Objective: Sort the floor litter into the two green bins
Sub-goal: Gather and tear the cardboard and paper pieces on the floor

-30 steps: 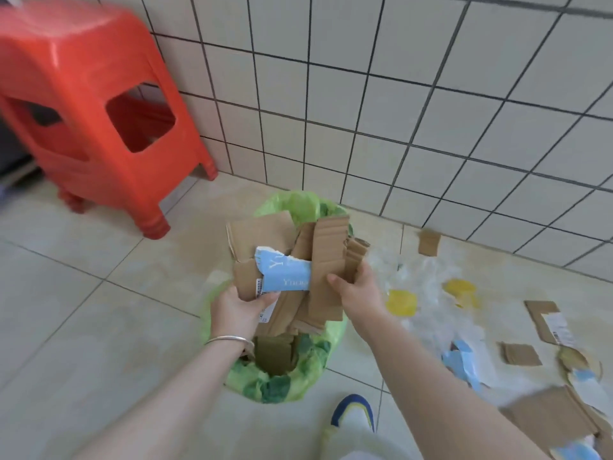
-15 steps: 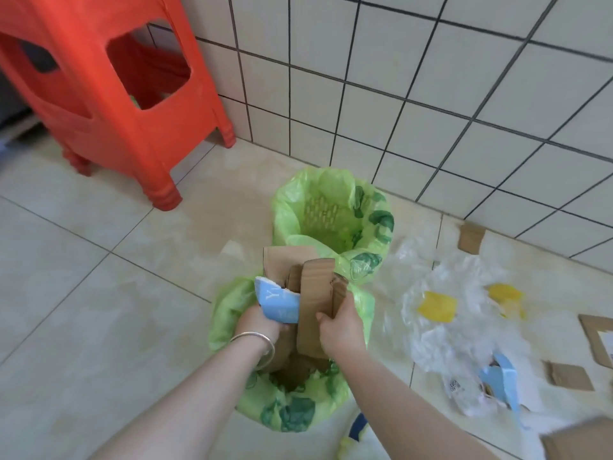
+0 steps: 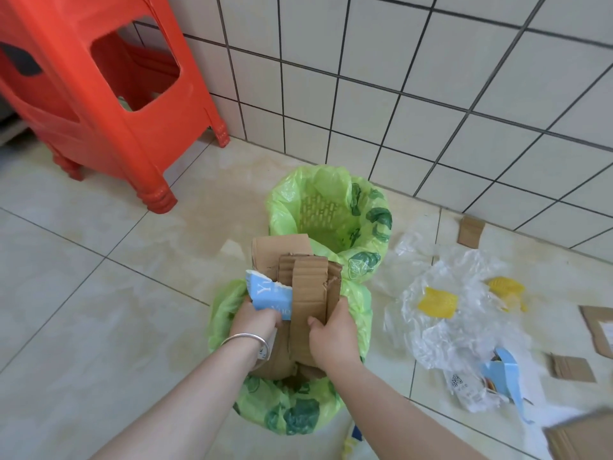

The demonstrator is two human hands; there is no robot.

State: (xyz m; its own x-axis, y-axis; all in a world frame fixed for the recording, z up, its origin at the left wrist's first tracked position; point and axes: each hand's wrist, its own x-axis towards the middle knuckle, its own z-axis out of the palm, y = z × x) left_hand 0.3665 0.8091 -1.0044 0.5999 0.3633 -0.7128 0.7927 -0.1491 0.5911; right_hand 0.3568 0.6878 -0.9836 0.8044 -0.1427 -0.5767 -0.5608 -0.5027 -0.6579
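Two bins lined with green bags stand on the floor, the near bin (image 3: 292, 416) under my hands and the far bin (image 3: 331, 207) by the wall with only its liner showing inside. A bundle of brown cardboard pieces (image 3: 298, 273) with a blue paper scrap (image 3: 265, 293) stands upright in the near bin's mouth, its lower end inside. My left hand (image 3: 255, 322), with a silver bracelet, grips the bundle's left side at the blue scrap. My right hand (image 3: 331, 333) grips its right side.
A red plastic stool (image 3: 99, 94) stands at the left by the tiled wall (image 3: 431, 78). To the right lie clear plastic film (image 3: 464, 310) with yellow pieces (image 3: 438, 302), blue packaging (image 3: 504, 370) and several cardboard scraps (image 3: 570, 366). A shoe tip (image 3: 355, 443) shows at the bottom.
Both hands have lowered the cardboard bundle from above the bins down into the near bin's mouth. The view has tilted, bringing the far bin into sight.
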